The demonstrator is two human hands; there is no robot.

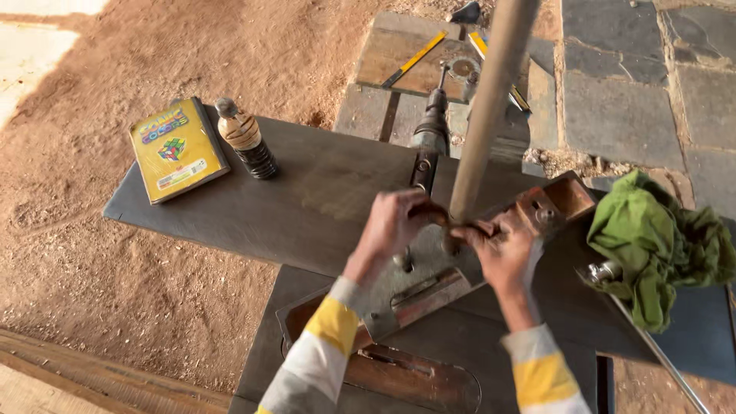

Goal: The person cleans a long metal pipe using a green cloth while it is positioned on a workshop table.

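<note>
- One dark flat bench (322, 199) was seen over sawdust-covered ground, with a second dark plate (491, 345) lower down and nearer the camera.
- One long round wooden pole (484, 107) was stood nearly upright, its foot set down on a rusty metal plane-like tool (429, 287) laid across the two plates.
- One crumpled green cloth (659, 245) was laid at the right, draped over the end of a thin metal rod (659, 353).
- One yellow box (178, 149) was laid flat at the bench's far left corner, with one small bottle (245, 139) of dark liquid stood just beside it.
- One power drill (429, 134) was laid beyond the pole, and two yellow-handled tools (415, 58) were seen on the stone slabs behind.
- Two hands were counted: the left hand (395, 222) was clenched beside the pole's foot, and the fingers of the right hand (502, 249) were curled against that foot; what exactly was gripped could not be told.
</note>
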